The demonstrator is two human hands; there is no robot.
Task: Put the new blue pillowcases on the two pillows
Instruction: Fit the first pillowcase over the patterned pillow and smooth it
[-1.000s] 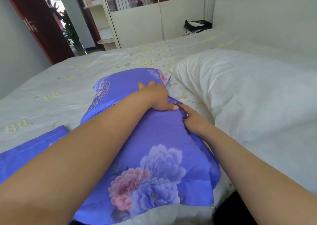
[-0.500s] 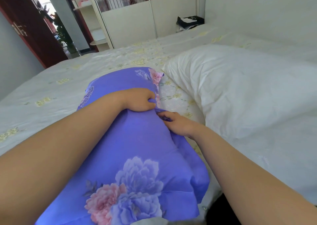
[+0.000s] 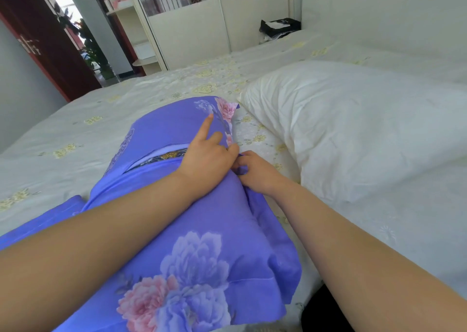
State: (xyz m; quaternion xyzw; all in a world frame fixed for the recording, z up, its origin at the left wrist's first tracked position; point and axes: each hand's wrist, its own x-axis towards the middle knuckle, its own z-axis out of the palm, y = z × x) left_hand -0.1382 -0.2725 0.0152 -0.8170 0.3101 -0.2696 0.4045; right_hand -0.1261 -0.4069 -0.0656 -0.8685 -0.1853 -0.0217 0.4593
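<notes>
A pillow in a blue flowered pillowcase (image 3: 202, 230) lies lengthwise on the bed in front of me. A slit across its middle gapes and shows a patterned inner cover (image 3: 161, 156). My left hand (image 3: 207, 159) rests on the case beside the slit, index finger pointing away, thumb pinching the fabric edge. My right hand (image 3: 255, 169) grips the same blue edge at the pillow's right side, fingers curled round it. A bare white pillow (image 3: 353, 129) lies to the right. A second blue pillowcase (image 3: 43, 218) lies flat at the left.
The bed (image 3: 101, 119) has a white sheet with pale yellow flowers. A white headboard (image 3: 379, 15) stands at the right. A black bag (image 3: 278, 28) sits at the far end. A dark red door (image 3: 48, 48) and a wardrobe stand beyond the bed.
The slit in the case has opened wider and shows the inner cover. My left index finger has stretched out, and both hands still meet at the right edge.
</notes>
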